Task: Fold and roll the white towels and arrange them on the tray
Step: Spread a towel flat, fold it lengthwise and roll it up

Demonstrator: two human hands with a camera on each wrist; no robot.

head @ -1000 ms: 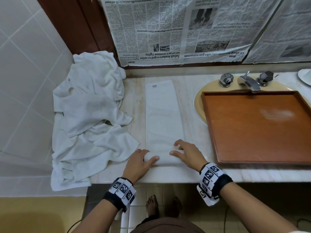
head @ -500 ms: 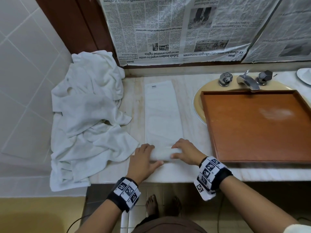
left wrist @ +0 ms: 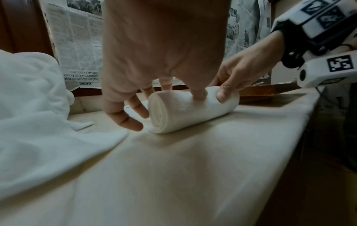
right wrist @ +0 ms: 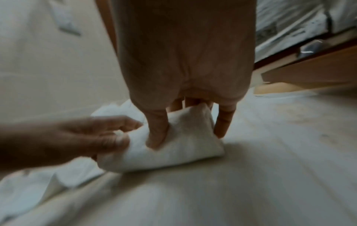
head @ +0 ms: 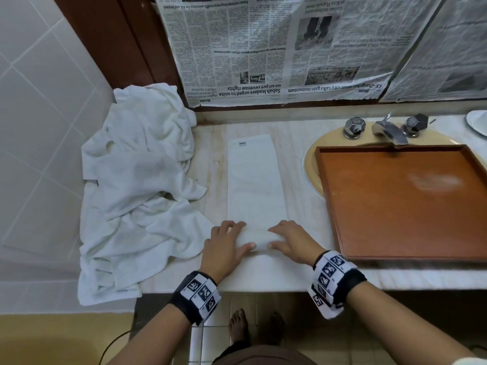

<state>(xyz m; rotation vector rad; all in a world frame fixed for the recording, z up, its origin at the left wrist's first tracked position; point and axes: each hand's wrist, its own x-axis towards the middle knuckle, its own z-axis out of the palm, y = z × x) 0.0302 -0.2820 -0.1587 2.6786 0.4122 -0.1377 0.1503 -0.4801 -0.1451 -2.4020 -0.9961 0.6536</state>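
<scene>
Curling fingers [left wrist: 199, 93] round towel roll [left wrist: 191, 110]

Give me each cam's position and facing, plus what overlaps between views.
Head: worn on the head, looks down at the counter; both forearms, left hand, right hand and a bare foot show.
Left wrist: looks along the left hand at the towel roll; the right hand reaches in.
Right wrist: looks along the right hand at the roll; the left hand enters from the left.
Shared: all three show the roll and both hands.
</scene>
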